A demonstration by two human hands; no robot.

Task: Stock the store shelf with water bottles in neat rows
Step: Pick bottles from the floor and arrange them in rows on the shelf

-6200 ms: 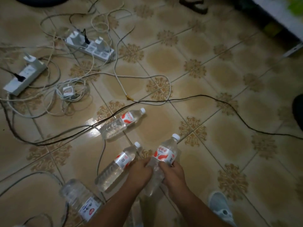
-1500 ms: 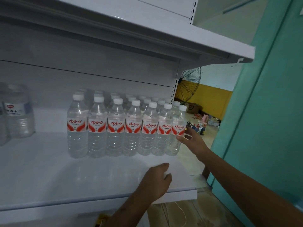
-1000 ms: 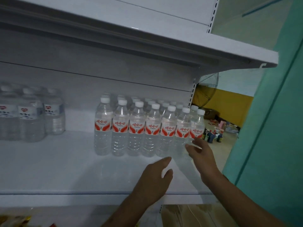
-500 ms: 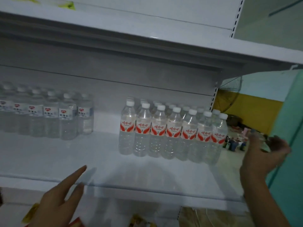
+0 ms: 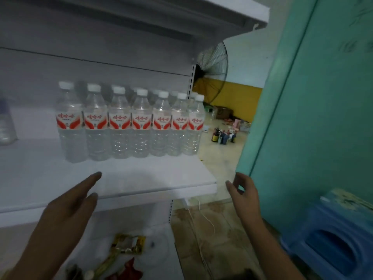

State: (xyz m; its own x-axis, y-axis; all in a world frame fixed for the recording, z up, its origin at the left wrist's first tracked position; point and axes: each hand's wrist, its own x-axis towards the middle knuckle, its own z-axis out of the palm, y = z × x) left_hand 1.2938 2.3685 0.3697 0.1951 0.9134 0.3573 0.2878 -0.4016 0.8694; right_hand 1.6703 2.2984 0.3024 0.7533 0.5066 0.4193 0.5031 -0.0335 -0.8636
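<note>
The white store shelf (image 5: 153, 178) carries a tidy front row of seven water bottles (image 5: 119, 122) at its right end, set back from the front edge, with more white caps showing in rows behind them. By my reading the stocking here is well along: this block looks neat, while the bare board in front of it and toward the left could take further bottles. Both hands are empty. The left hand (image 5: 68, 207) hovers over the front edge with fingers extended and relaxed; the right hand (image 5: 244, 197) hangs just past the right corner, fingers loosely curled around nothing. Each bottle wears a red-and-white label with red lettering, too blurred to read.
</note>
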